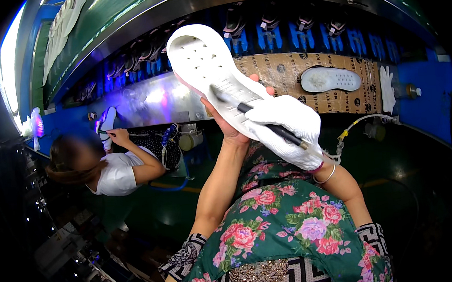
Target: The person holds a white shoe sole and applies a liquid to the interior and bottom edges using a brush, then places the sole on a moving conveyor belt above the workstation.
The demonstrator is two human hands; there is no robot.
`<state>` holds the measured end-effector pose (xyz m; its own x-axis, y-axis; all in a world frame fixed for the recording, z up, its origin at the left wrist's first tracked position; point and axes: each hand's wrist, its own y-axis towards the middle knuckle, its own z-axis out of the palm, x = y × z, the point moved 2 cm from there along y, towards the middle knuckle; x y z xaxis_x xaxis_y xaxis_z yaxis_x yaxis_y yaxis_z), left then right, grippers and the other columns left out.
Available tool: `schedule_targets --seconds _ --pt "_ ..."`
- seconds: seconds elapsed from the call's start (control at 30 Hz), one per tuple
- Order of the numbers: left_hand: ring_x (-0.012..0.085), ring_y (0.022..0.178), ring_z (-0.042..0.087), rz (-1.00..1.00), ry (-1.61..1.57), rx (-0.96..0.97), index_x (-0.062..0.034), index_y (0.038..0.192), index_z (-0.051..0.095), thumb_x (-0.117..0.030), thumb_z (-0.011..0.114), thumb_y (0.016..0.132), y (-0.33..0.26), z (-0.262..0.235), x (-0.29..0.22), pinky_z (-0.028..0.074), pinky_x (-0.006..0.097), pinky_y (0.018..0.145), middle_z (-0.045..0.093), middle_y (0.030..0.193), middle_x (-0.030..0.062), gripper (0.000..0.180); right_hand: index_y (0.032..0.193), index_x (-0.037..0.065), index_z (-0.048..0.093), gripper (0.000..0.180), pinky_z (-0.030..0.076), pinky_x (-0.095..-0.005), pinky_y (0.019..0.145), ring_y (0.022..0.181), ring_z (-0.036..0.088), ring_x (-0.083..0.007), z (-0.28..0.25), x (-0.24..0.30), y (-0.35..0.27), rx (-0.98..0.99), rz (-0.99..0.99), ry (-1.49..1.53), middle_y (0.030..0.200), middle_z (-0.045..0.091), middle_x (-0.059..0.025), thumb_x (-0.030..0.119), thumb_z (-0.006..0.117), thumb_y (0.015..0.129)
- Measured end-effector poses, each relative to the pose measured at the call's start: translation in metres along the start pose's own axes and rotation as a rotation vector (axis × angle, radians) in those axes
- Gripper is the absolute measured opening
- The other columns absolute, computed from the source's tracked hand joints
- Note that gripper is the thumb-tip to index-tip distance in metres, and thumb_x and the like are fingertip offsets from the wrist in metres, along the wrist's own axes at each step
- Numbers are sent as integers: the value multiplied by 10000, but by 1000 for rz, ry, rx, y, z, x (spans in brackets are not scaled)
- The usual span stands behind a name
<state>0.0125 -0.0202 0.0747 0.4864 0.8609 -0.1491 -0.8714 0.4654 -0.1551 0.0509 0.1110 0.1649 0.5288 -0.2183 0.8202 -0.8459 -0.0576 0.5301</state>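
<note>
A white shoe sole point(199, 58) with small holes in its heel end lies tilted in my bare left hand point(229, 126). My left fingers wrap round its underside, and some fingertips show past its far edge. My right hand point(289, 125), in a white knitted glove, is closed round the black handle of a brush point(246, 108). The brush's tip rests on or just over the inner face of the sole, near its middle; contact is hard to tell. A pale tube seems to run back from the handle along my right wrist.
Another white sole point(346, 79) lies on brown cardboard point(278, 68) over the bench, with a white glove point(387, 89) to its right. Behind, dark shoes point(234, 24) hang on blue racks point(302, 37). At left, a co-worker point(118, 172) handles a shoe. A hose point(368, 118) hangs at right.
</note>
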Motion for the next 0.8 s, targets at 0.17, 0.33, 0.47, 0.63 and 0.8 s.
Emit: schedule_targets --seconds 0.17,0.33,0.47,0.63,0.8 --pt "508 1129 586 -167 -119 218 -94 1433 452 -913 553 676 7 7 0 518 652 898 565 1301 250 1120 1018 109 763 266 555 -335 731 808 716 -258 15 -2 -11 -25 29 -47 911 739 -84 69 793 757" --pt "522 1155 554 -98 -105 210 -89 1403 490 -953 519 649 9 7 -9 474 664 948 568 1270 276 1146 1003 96 755 264 549 -316 705 801 714 -239 -4 -1 -5 23 19 -2 918 743 -84 73 818 748" --pt "491 1117 561 -131 -51 281 -99 1374 523 -951 501 667 14 13 -16 472 671 930 571 1268 265 1107 1032 154 758 319 536 -314 651 728 693 -248 6 1 -8 50 -10 -95 875 729 -69 53 808 733" --pt "466 1101 569 -56 -30 252 -100 1403 457 -917 537 692 15 12 -25 519 632 850 577 1240 226 1085 979 75 757 227 551 -313 721 797 711 -219 -3 4 -2 107 73 232 914 742 -85 72 814 760" --pt "435 1135 541 -110 157 352 -123 1447 381 -857 548 758 14 8 -36 525 625 850 499 1346 103 1020 995 109 761 239 544 -322 680 775 702 -250 -4 -4 -5 110 -65 -40 906 733 -84 62 791 763"
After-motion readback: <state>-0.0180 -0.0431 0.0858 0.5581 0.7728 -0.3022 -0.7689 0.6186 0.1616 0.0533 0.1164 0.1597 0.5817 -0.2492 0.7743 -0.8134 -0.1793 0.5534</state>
